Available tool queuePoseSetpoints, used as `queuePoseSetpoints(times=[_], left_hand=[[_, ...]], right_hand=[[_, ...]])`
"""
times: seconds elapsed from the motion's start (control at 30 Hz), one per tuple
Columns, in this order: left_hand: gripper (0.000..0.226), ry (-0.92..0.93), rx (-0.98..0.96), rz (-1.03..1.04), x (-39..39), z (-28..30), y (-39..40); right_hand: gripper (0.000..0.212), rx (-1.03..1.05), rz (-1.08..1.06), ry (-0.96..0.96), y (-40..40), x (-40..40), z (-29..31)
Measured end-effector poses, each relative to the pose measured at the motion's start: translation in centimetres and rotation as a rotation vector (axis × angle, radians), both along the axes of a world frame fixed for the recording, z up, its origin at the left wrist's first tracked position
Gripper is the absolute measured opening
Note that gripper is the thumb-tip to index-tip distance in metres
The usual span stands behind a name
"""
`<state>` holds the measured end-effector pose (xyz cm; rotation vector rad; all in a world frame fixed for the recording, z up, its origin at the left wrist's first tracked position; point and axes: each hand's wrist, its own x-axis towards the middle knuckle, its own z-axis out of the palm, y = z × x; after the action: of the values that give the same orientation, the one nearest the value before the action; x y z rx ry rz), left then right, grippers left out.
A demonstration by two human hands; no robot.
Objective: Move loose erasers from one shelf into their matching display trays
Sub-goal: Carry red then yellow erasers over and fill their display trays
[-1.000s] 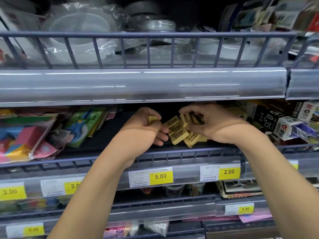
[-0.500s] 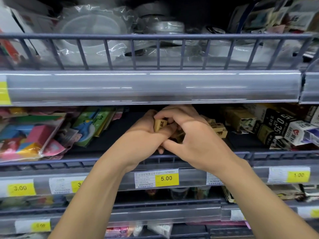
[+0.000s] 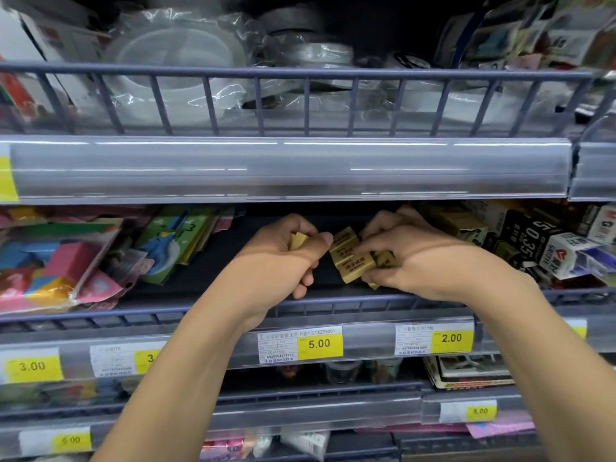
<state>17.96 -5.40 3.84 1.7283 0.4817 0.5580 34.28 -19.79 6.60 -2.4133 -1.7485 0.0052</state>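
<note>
Left hand clenched round yellow erasers, mostly hidden; right hand pinching stacked erasers, fingertips concealed behind them; print blurred.

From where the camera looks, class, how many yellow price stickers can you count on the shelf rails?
7 at least: 3.00, one half hidden by the left arm, 5.00, 2.00, two lower 5.00, one unreadable upper left. More may be hidden.
</note>
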Motion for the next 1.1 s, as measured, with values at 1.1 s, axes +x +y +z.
queuePoseSetpoints(times=[1.1], left_hand=[[0.006,-0.266,-0.268,0.081,-0.4,0.0,0.2]], right_hand=[[0.024,0.528,0.045,0.332,1.6,-4.7,-1.2]])
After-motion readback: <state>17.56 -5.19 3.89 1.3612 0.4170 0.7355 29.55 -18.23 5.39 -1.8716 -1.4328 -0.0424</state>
